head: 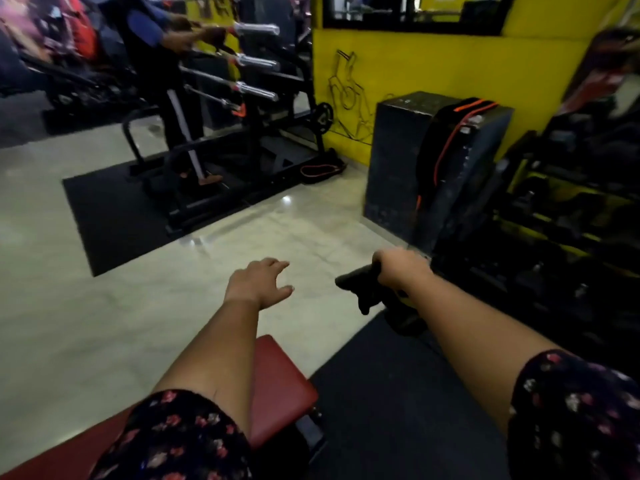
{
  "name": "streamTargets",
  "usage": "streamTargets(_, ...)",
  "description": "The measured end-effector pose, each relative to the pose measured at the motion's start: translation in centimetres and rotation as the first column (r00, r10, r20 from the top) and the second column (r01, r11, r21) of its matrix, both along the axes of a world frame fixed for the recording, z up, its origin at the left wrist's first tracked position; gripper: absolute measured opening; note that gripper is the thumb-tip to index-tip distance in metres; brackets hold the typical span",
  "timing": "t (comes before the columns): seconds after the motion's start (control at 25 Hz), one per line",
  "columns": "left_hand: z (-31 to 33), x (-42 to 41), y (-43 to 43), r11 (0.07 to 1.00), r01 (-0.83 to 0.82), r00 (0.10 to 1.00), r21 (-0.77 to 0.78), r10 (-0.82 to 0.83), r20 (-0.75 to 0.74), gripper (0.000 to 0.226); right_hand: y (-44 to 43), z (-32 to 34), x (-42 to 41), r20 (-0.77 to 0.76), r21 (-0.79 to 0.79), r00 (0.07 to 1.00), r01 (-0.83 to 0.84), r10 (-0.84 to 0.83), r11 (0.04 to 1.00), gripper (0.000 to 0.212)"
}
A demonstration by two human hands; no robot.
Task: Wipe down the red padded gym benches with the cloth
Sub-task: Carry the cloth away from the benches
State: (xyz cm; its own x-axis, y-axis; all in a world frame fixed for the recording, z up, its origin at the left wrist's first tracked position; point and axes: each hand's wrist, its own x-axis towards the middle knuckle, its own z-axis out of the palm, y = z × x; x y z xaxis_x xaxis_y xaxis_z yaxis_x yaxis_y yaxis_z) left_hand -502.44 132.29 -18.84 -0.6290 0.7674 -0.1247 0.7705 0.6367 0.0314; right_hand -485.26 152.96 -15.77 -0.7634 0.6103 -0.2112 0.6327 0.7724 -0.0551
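the red bench pad (277, 386) is covered in a smooth, leather-like material with a faint sheen. the dark cloth (360, 285) is seen as soft, matt and crumpled. the pale floor (104, 323) is finished glossy, like polished stone or tile, with lights mirrored in it. the black mat (114, 216) is shown matt and rubber-like. the barbell ends (256, 29) are made of bright polished metal. the black box (398, 161) is dull and scuffed. the yellow wall (450, 71) is painted matt. the sleeves (180, 434) are cut from printed floral fabric.
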Motion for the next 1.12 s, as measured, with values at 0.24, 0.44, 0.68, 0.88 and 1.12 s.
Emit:
streamTargets(0.24, -0.1, 4.6, 13.5, 0.986, 0.160, 0.987, -0.046, -0.161, -0.001, 0.065, 9.8, 0.7, 6.7, -0.073, 0.024, 0.987, 0.145, -0.143, 0.989, 0.018)
streamTargets(0.44, -0.5, 5.8, 23.2, 0.960, 0.272, 0.962, -0.072, -0.274, -0.021, 0.065, 16.5, -1.4, 9.4, -0.171, 0.020, 0.947, 0.278, -0.270, 0.961, 0.022)
streamTargets(0.68, -3.1, 5.4, 35.5, 0.921, 0.376, 0.927, -0.104, -0.376, 0.017, 0.065, 27.5, -2.1, 10.2, -0.075, 0.036, 0.936, 0.346, -0.343, 0.937, 0.019)
streamTargets(0.88, -1.5, 1.7, 47.2, 0.929, 0.366, 0.931, -0.050, -0.365, 0.034, 0.065, 38.1, -0.3, 7.8, 0.010, 0.041, 0.937, 0.350, -0.350, 0.936, 0.014)
streamTargets(1.12, -0.4, -1.8, 57.0, 0.935, 0.352, 0.936, -0.037, -0.350, 0.043, 0.066, 47.7, 0.4, 3.2, -0.050, 0.078, 0.950, 0.312, -0.309, 0.947, 0.018)
